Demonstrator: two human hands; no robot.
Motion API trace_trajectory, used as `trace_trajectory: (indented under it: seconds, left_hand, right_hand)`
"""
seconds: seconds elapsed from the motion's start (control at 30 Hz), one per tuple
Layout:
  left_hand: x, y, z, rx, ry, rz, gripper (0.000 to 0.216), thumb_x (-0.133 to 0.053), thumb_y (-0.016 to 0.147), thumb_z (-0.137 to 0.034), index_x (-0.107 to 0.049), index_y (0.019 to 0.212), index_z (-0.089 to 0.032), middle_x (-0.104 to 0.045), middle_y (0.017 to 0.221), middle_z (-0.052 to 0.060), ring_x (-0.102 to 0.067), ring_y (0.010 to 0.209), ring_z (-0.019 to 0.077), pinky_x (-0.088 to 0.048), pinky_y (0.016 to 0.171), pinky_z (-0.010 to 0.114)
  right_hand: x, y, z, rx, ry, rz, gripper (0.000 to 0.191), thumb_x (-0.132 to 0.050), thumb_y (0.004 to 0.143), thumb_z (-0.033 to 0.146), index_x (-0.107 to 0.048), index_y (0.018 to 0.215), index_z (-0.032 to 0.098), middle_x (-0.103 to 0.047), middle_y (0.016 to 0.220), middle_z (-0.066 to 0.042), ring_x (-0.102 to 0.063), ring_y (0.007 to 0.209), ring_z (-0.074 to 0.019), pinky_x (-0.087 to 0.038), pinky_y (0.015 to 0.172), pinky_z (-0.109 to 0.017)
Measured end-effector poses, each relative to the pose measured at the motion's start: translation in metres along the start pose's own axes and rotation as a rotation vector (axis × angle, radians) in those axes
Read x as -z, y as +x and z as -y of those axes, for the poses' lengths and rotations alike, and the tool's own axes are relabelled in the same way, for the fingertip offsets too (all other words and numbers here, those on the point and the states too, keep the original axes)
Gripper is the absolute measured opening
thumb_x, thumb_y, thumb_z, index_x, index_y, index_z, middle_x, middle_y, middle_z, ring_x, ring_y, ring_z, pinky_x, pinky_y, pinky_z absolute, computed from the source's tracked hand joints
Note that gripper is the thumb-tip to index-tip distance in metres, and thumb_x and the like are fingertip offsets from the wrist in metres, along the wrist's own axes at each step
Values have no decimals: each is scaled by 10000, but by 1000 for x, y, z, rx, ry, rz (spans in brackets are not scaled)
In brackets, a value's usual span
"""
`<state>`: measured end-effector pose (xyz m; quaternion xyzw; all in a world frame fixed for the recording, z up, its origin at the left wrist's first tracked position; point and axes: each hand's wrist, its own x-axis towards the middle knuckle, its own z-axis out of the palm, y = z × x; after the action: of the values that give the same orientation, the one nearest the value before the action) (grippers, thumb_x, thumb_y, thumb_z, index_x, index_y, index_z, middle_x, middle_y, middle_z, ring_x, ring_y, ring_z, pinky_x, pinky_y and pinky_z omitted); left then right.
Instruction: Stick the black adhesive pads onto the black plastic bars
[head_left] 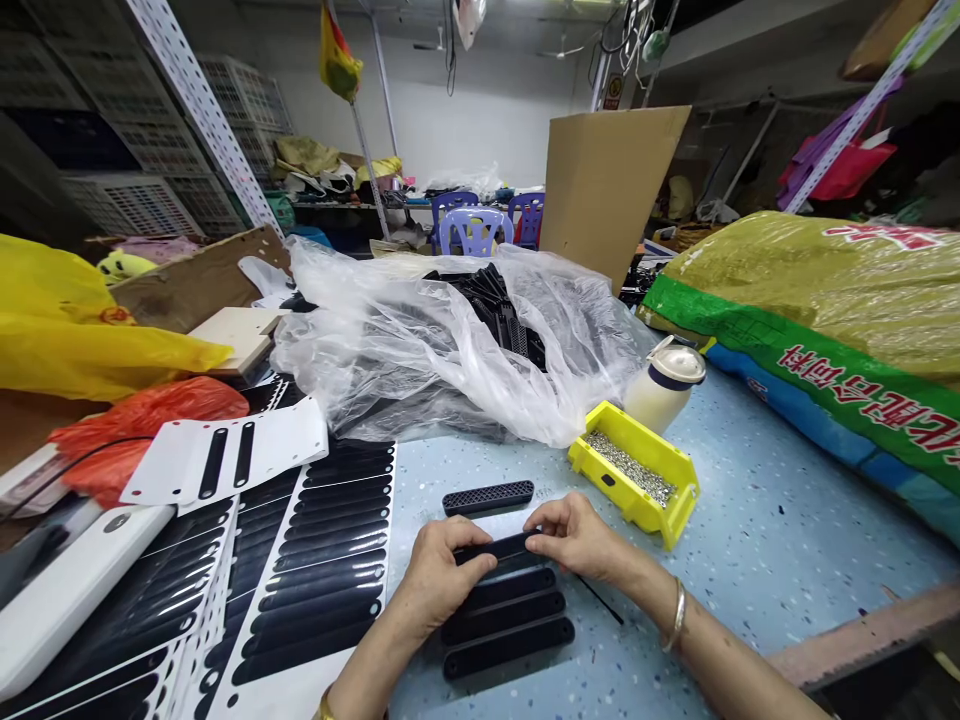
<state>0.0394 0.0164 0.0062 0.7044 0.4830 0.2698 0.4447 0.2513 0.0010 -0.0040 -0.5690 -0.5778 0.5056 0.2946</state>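
Between my two hands is a long black plastic strip (pixel 504 547) with rounded ends. My left hand (pixel 442 570) pinches its left end between thumb and fingers. At the other end, my right hand (pixel 571 535) grips it the same way. Closer to me, several matching black strips lie in a row, the nearest one (pixel 510 648) flat on the blue speckled table (pixel 750 560). Beyond my hands lies another black piece (pixel 487 497) showing a lattice-patterned face. A thin dark rod (pixel 600 600) rests by my right wrist.
A yellow bin (pixel 637 515) of small metal parts stands right, beside a cream flask (pixel 664 385). Clear plastic sheeting (pixel 420 350) covers a heap of black pieces (pixel 502 310). Sheets of black stickers (pixel 322 560) spread left. A large printed sack (pixel 825 330) lies at right.
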Motion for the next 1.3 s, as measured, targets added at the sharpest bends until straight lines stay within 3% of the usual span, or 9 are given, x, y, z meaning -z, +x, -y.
trace_trajectory:
  seconds: [0.2, 0.43, 0.63, 0.77, 0.87, 1.03, 1.13, 1.2, 1.3]
  left_hand:
    - [-1, -1, -1, -28, 10, -11, 119, -640, 707, -241, -749, 686, -199, -740, 722, 45, -665, 731, 207, -476, 738, 304]
    - [-5, 5, 3, -4, 83, -70, 291, -539, 765, -315, -706, 568, -181, -677, 573, 29, -612, 603, 185, -435, 606, 281]
    - [30, -6, 6, 22, 59, -172, 375, -470, 812, -385, -739, 664, -169, -732, 648, 44, -666, 671, 208, -480, 651, 295]
    - [54, -19, 1, 23, 110, -245, 318, -511, 801, -359, -761, 743, -171, -758, 699, 56, -686, 681, 224, -485, 648, 306]
    - [51, -27, -2, -13, 248, -164, 277, -508, 754, -225, -780, 793, -188, -774, 739, 55, -693, 704, 227, -487, 674, 310]
    - [32, -38, -5, -21, 324, 15, 369, -424, 734, -121, -785, 778, -184, -757, 683, 57, -688, 684, 216, -496, 654, 301]
    - [44, -55, -7, 15, 224, -116, 351, -457, 783, -188, -778, 925, -180, -780, 804, 74, -709, 759, 228, -529, 693, 313]
    - [66, -77, -4, 36, 163, -272, 339, -492, 810, -289, -757, 1007, -212, -781, 960, 70, -713, 874, 239, -544, 689, 299]
    - [106, -129, 13, 141, 277, -633, 335, -543, 766, -440, -745, 954, -249, -775, 952, 50, -708, 864, 243, -526, 591, 263]
  right_hand:
    - [1, -3, 2, -57, 62, 21, 75, -663, 700, 188, -711, 752, 165, -495, 470, 70, -385, 374, -67, -288, 371, -191]
    - [-4, 1, 0, -22, 16, 55, 155, -573, 775, 265, -667, 704, 163, -472, 459, 65, -402, 360, -79, -307, 354, -189]
    - [2, -5, 15, 132, -176, 1, 362, -498, 861, 257, -519, 509, 175, -351, 460, 58, -368, 462, -97, -275, 465, -229]
    - [-2, -8, 30, 271, -579, -190, 321, -529, 894, 309, -690, 652, 173, -538, 604, -7, -499, 599, -152, -349, 595, -267]
    - [-17, -7, 35, 337, -785, -215, 206, -614, 867, 329, -765, 818, 198, -668, 807, -73, -596, 778, -210, -395, 701, -295]
    - [-34, -9, 34, 281, -826, -56, 219, -582, 878, 257, -766, 764, 219, -691, 737, -52, -613, 723, -192, -383, 658, -285]
    - [-25, -19, 38, 306, -756, -93, 249, -538, 887, 247, -746, 755, 208, -690, 723, -50, -615, 704, -196, -403, 658, -295]
    - [-16, -30, 43, 387, -662, -217, 295, -471, 923, 267, -727, 792, 201, -696, 746, -62, -622, 709, -206, -436, 682, -315]
    - [-16, -58, 47, 527, -520, -455, 303, -443, 950, 314, -697, 823, 210, -680, 724, -73, -621, 664, -213, -472, 665, -333]
